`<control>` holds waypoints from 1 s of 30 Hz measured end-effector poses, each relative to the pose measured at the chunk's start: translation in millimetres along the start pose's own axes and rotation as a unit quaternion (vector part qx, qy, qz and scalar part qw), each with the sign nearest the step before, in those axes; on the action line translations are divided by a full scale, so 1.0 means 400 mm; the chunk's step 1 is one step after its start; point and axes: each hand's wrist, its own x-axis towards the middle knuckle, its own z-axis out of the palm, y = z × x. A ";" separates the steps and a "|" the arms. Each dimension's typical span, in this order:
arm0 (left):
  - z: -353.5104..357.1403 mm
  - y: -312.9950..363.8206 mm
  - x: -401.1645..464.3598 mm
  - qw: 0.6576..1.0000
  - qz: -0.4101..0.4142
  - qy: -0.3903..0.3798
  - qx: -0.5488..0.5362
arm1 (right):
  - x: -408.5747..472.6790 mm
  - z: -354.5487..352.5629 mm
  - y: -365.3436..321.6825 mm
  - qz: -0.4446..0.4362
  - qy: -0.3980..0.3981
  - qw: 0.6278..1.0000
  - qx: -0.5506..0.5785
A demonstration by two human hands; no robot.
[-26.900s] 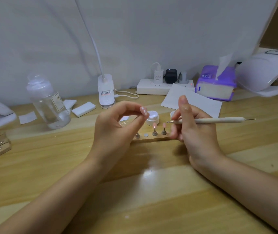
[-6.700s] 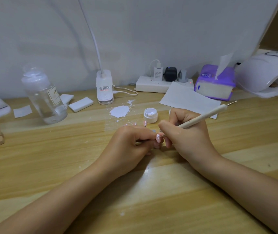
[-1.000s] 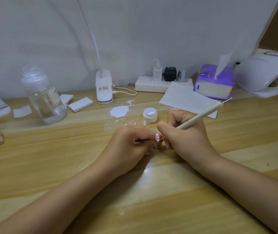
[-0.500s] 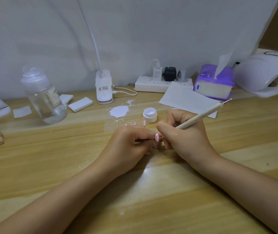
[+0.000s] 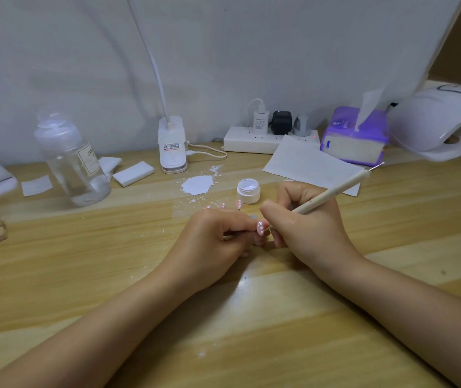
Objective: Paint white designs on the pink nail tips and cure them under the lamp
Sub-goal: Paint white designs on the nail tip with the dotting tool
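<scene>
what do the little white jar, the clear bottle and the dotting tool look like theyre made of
Little white jar: opaque white plastic by its look, matte walls.
Clear bottle: see-through, probably plastic, possibly glass; the table shows through it.
Dotting tool: matte cream handle, plastic or painted wood, with a thin shiny tip that looks like metal.

Legible text is scarce. The clear bottle (image 5: 70, 161) on the worktop (image 5: 251, 317) carries a pale label whose top line begins with the letters "JM"; the smaller lines beneath are too fine to read. The white lamp base (image 5: 172, 145) bears a sticker with red and black print, illegible. The white charger (image 5: 260, 122) in the power strip (image 5: 254, 143) shows small grey marks, unreadable. The purple tissue pack (image 5: 355, 135) shows a white logo, also unreadable.
</scene>
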 end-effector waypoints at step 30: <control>-0.001 0.005 -0.002 1.000 -0.009 -0.002 -0.017 | -0.001 -0.001 0.003 0.001 0.008 1.000 -0.002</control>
